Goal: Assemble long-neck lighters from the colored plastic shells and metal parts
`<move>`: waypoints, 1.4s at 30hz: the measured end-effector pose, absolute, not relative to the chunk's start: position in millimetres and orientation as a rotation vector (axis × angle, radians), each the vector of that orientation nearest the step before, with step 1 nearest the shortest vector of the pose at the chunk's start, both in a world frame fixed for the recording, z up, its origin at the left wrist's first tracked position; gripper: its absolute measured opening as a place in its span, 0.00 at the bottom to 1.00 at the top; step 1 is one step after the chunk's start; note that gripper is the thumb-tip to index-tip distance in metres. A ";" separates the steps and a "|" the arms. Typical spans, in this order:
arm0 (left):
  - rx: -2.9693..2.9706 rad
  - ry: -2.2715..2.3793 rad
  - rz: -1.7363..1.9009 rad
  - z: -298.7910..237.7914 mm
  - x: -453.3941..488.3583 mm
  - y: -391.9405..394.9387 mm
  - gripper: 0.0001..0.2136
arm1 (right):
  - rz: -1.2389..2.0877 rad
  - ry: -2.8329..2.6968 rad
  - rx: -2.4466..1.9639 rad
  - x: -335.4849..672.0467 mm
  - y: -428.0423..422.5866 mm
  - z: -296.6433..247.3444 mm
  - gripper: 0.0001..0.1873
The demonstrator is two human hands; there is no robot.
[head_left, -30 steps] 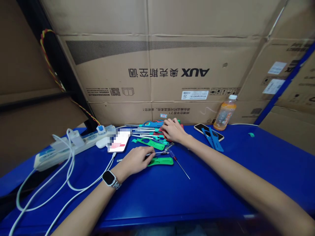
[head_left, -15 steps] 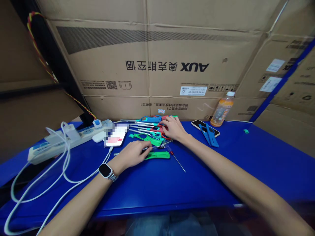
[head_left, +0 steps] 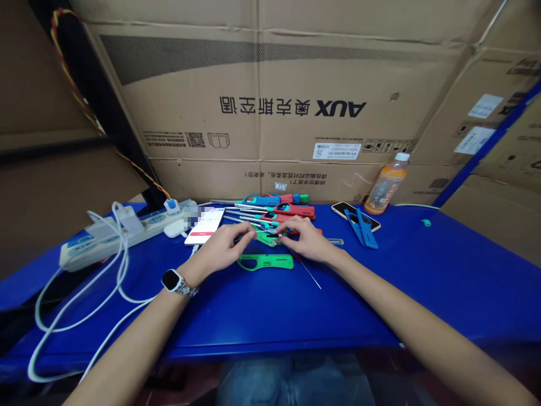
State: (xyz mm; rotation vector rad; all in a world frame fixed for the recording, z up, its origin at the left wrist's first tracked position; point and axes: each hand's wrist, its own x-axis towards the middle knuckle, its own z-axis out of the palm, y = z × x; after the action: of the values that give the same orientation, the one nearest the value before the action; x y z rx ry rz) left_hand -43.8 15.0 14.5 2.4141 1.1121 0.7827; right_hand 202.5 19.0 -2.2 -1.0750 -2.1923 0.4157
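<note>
My left hand [head_left: 222, 248] and my right hand [head_left: 305, 238] meet above the blue table [head_left: 270, 316], both pinched on a green lighter part [head_left: 267, 235] with a thin metal tube between them. Just below lies a green lighter shell [head_left: 265, 261] flat on the table. Behind the hands is a heap of red, blue and green stick lighters [head_left: 279, 210] with metal nozzles pointing left. A thin screwdriver [head_left: 310, 275] lies by my right wrist. A watch [head_left: 172, 280] is on my left wrist.
A phone [head_left: 204, 225] on a white cable and a white power strip [head_left: 114, 234] sit at the left. Another phone with blue shells [head_left: 360, 224] on it and an orange drink bottle [head_left: 386, 183] stand at the right. Cardboard boxes [head_left: 270, 107] wall the back.
My right hand left the lighter heap and came toward me. My left hand rose off the green shell. Both now pinch a green part between them.
</note>
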 end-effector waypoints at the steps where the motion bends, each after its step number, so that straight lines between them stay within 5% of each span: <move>1: 2.376 1.096 0.793 14.6 -44.2 15.3 0.16 | 0.410 -2.190 -1.079 202.5 18.5 -2.5 0.07; 5: 2.285 1.057 0.824 16.5 -43.8 14.2 0.16 | 0.305 -2.317 -1.076 200.1 17.0 -5.7 0.13; 11: 2.286 1.014 0.842 20.6 -45.2 11.6 0.17 | 0.246 -2.257 -1.068 198.9 23.4 -8.7 0.03; 26: 2.023 0.954 0.522 20.2 -50.9 16.5 0.12 | 0.994 -2.110 -0.970 190.9 1.1 2.7 0.13; 34: 2.842 0.923 0.981 25.1 -42.8 2.1 0.10 | 1.063 -2.052 -0.979 189.6 6.6 -2.9 0.17; 42: 3.371 0.677 0.722 13.2 -30.1 -6.6 0.09 | 1.171 -2.082 -0.989 188.6 9.0 -2.0 0.17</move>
State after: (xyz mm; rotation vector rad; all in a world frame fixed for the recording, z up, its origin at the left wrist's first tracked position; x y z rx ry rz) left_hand -30.1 -6.6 13.2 3.3710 0.6767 0.7216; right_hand 188.6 9.0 -2.0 -0.9889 -2.0820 1.1708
